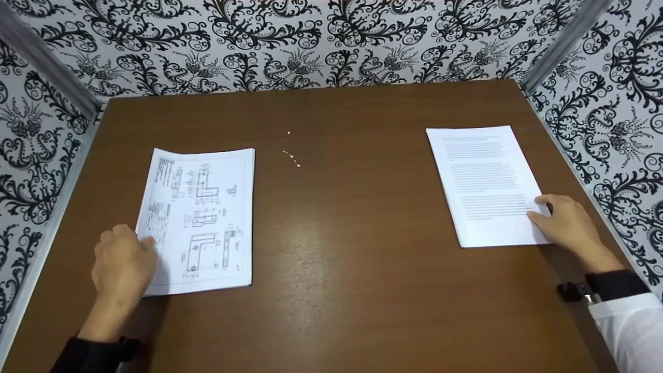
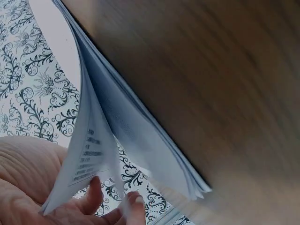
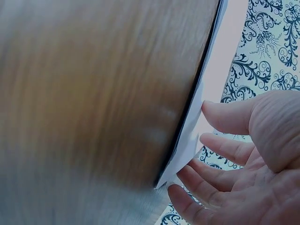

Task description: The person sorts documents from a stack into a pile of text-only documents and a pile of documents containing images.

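On the left of the table lies a stack of drawing sheets (image 1: 210, 217) with technical outlines. My left hand (image 1: 121, 259) holds lifted sheets at its left edge. In the left wrist view, the lifted drawing sheets (image 2: 77, 164) curve up from the rest, with fingers (image 2: 95, 194) behind them. On the right is a stack of text pages (image 1: 481, 176). My right hand (image 1: 567, 223) rests at its lower right edge. In the right wrist view, the thumb (image 3: 227, 115) touches the pages (image 3: 192, 136), while the other fingers spread along their edge.
Both stacks lie on a brown wooden table (image 1: 336, 233). A few small pale specks (image 1: 291, 155) show between them. Patterned panels (image 1: 269, 46) stand at the back and both sides, with grey posts (image 1: 564, 44) at the corners.
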`<state>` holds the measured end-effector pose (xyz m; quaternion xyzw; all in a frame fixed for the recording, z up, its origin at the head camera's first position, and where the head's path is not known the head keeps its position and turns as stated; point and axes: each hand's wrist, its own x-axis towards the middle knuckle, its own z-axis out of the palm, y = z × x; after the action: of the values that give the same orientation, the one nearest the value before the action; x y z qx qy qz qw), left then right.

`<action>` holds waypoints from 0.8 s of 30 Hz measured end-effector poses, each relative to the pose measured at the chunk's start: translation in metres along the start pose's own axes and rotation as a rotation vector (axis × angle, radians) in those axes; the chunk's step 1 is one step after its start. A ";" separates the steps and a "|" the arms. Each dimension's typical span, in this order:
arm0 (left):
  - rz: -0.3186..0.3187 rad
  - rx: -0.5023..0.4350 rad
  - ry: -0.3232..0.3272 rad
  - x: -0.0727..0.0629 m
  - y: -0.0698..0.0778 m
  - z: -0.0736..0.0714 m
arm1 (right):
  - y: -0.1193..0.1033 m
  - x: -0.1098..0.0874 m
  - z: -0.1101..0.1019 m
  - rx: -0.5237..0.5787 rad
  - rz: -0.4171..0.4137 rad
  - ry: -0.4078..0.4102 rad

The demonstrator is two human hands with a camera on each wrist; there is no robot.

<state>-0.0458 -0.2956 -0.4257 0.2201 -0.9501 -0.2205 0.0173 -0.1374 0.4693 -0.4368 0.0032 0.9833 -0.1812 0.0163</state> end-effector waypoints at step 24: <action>-0.065 -0.289 0.160 -0.013 0.005 -0.012 | 0.003 0.000 0.012 -0.015 -0.272 0.001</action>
<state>-0.0348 -0.2909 -0.4114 0.2627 -0.8965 -0.3369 0.1172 -0.1368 0.4674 -0.4489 -0.1303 0.9760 -0.1745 -0.0089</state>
